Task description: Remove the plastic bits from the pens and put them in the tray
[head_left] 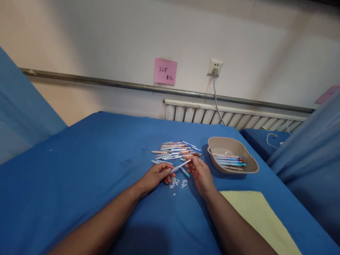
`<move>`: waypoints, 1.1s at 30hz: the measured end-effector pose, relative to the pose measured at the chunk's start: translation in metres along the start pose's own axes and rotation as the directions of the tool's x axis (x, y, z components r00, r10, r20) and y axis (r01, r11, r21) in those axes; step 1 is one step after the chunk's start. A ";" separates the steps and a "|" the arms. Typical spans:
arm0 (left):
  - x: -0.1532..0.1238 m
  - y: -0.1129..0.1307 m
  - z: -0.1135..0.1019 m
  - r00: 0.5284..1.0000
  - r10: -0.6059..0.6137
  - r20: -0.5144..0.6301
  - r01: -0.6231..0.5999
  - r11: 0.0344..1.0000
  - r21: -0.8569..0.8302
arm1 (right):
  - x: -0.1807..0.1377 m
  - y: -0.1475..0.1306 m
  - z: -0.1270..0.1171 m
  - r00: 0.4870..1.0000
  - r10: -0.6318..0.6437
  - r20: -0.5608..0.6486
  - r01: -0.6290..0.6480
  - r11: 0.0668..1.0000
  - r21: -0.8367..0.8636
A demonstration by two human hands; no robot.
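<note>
My left hand (158,174) is closed round a pale lavender pen (177,168), which slants up to the right. At the pen's white upper end, the curled fingers of my right hand (199,173) pinch it; their exact contact is partly hidden. Behind my hands lies a loose pile of pens (174,150) in white, blue, peach and orange. One pen with a teal end (185,172) rests just below the held one. Small white bits (174,182) are scattered on the blue sheet under my hands.
A beige basin (252,165) holding several pens stands to the right. A yellow cloth (252,209) lies near my right forearm. The blue-covered surface (87,170) meets a wall with a radiator (190,115), metal rail (119,83) and plugged-in socket (215,67). Blue curtains hang at both sides.
</note>
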State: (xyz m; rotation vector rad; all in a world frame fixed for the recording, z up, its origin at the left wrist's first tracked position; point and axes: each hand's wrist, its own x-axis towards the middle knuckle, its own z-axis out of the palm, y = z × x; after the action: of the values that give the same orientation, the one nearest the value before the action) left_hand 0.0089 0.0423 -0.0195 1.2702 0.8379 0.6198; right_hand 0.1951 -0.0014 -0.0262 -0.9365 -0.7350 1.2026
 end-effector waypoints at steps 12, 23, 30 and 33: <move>0.000 0.002 -0.005 0.995 -0.093 0.035 0.094 0.994 -0.057 | 0.006 0.004 0.002 0.997 -0.074 0.006 0.074 0.986 -0.150; -0.003 0.005 -0.006 0.988 -0.124 0.091 0.129 0.990 -0.051 | 0.004 0.009 0.003 0.996 -0.012 0.087 0.032 0.972 -0.232; 0.000 0.006 -0.012 0.988 -0.157 0.003 0.152 0.953 -0.264 | 0.011 0.012 -0.003 0.998 -0.069 0.005 0.068 0.960 -0.272; 0.000 0.008 -0.015 0.979 -0.202 -0.028 0.174 0.900 -0.401 | 0.013 0.016 -0.007 0.996 -0.090 -0.019 0.079 0.947 -0.312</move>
State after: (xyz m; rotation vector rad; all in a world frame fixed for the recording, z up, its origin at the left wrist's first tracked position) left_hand -0.0030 0.0527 -0.0132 0.7918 0.8305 0.6423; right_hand 0.1966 0.0115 -0.0440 -1.1699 -0.9470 1.0094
